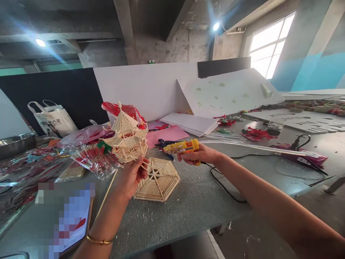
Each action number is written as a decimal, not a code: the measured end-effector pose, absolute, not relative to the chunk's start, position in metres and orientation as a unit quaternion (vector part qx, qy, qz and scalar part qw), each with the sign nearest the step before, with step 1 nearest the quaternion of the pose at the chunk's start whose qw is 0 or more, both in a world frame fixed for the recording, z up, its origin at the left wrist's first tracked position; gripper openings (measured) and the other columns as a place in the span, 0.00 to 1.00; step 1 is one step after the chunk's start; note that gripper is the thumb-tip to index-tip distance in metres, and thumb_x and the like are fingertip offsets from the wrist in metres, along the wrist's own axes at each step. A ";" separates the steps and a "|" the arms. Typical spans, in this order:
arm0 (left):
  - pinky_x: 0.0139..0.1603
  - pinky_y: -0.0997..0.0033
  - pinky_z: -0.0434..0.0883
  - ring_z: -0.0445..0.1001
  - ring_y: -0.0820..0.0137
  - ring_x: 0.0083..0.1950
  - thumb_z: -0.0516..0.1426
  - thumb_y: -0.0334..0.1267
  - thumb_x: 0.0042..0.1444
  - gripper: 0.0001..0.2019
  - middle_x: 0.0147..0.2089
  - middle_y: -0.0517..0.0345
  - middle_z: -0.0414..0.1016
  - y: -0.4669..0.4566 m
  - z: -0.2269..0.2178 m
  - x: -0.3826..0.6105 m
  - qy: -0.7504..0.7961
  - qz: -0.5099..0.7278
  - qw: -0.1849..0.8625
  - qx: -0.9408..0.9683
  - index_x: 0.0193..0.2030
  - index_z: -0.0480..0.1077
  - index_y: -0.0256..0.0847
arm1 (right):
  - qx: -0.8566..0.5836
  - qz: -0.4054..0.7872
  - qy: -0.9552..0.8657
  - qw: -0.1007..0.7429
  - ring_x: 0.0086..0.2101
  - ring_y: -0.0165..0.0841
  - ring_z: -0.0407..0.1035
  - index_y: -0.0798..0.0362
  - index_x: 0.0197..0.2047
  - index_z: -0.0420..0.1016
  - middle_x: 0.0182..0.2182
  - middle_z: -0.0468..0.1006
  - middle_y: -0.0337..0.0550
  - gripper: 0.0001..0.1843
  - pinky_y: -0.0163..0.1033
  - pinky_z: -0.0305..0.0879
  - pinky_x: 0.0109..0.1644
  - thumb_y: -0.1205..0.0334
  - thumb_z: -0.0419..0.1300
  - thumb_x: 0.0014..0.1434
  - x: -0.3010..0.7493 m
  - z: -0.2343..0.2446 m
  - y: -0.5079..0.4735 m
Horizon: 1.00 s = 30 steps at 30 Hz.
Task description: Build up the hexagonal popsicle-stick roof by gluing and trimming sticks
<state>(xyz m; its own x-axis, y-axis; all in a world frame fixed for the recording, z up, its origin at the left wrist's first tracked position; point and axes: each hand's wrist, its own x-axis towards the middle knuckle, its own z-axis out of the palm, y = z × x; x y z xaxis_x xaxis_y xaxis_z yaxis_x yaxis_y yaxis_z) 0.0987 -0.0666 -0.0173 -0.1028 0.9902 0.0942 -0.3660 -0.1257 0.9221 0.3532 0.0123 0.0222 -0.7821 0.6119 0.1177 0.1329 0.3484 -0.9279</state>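
Observation:
My right hand point(198, 154) is wrapped round a yellow hot glue gun point(183, 146), its nozzle pointing left above the table. My left hand point(134, 174) is closed in a pinch on thin wooden sticks point(145, 164), partly hidden by the fingers. Just beside that hand lies a flat hexagonal panel point(165, 181) made of sticks, with spokes meeting in its middle. Behind my left hand stands a small stick-built pavilion point(129, 142) with a pointed roof. Dark-handled pliers or cutters point(161, 142) lie partly behind the glue gun.
Wrapped bundles of red-tipped sticks point(94, 160) crowd the left side. A tablet-like panel point(70, 223), partly blurred, lies at front left. White boards point(188, 123) and pink paper point(167, 136) are behind. The glue gun's black cord point(218, 180) loops across the right.

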 end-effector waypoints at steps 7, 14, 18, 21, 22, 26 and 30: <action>0.22 0.79 0.59 0.62 0.80 0.22 0.64 0.43 0.42 0.14 0.25 0.60 0.69 -0.078 -0.011 0.101 0.433 0.592 0.510 0.449 0.30 0.73 0.34 | -0.207 0.512 -0.819 0.158 0.18 0.21 0.55 0.60 0.35 0.70 0.17 0.61 0.33 0.17 0.29 0.49 0.18 0.52 0.59 0.53 0.359 0.026 0.010; 0.22 0.78 0.57 0.61 0.78 0.23 0.63 0.41 0.45 0.11 0.25 0.57 0.69 -0.083 -0.007 0.103 0.445 0.509 0.505 0.537 0.31 0.73 0.35 | -0.203 0.530 -0.821 0.060 0.18 0.20 0.54 0.60 0.35 0.71 0.18 0.61 0.32 0.19 0.27 0.49 0.18 0.51 0.60 0.50 0.365 0.025 0.014; 0.21 0.79 0.55 0.60 0.79 0.22 0.63 0.39 0.45 0.09 0.23 0.59 0.68 -0.082 -0.010 0.103 0.442 0.491 0.512 0.548 0.31 0.74 0.35 | -0.209 0.511 -0.833 0.044 0.19 0.21 0.56 0.59 0.34 0.72 0.19 0.63 0.34 0.18 0.26 0.51 0.18 0.51 0.61 0.50 0.366 0.025 0.015; 0.20 0.79 0.54 0.59 0.79 0.21 0.63 0.38 0.44 0.09 0.23 0.58 0.68 -0.081 -0.012 0.104 0.439 0.488 0.521 0.545 0.30 0.74 0.34 | -0.210 0.500 -0.839 0.039 0.19 0.21 0.57 0.59 0.33 0.73 0.19 0.64 0.35 0.17 0.26 0.52 0.18 0.51 0.61 0.49 0.366 0.025 0.015; 0.20 0.79 0.54 0.59 0.79 0.21 0.64 0.39 0.43 0.09 0.23 0.58 0.68 -0.082 -0.012 0.105 0.440 0.488 0.523 0.544 0.30 0.74 0.34 | -0.211 0.496 -0.842 0.036 0.19 0.21 0.57 0.59 0.32 0.73 0.19 0.65 0.35 0.17 0.26 0.52 0.18 0.51 0.62 0.48 0.365 0.025 0.015; 0.21 0.79 0.55 0.60 0.80 0.21 0.64 0.41 0.43 0.11 0.23 0.57 0.70 -0.084 -0.011 0.108 0.444 0.499 0.528 0.524 0.29 0.73 0.34 | -0.215 0.483 -0.849 0.026 0.18 0.20 0.56 0.59 0.29 0.72 0.18 0.64 0.34 0.16 0.26 0.52 0.18 0.53 0.62 0.47 0.363 0.025 0.014; 0.21 0.80 0.56 0.61 0.81 0.20 0.65 0.41 0.41 0.13 0.25 0.57 0.72 -0.082 -0.010 0.107 0.434 0.536 0.553 0.467 0.30 0.72 0.35 | -0.225 0.459 -0.857 0.063 0.18 0.20 0.55 0.59 0.30 0.72 0.17 0.63 0.33 0.13 0.27 0.52 0.19 0.55 0.60 0.49 0.361 0.027 0.007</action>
<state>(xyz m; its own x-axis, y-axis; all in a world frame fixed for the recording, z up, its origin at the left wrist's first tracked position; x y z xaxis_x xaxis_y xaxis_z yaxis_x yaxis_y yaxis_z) 0.1075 -0.0824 -0.0105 0.0478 0.9986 0.0208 -0.1882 -0.0114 0.9821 0.3606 0.0071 0.0272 -0.8907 0.4436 -0.0993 0.3282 0.4764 -0.8157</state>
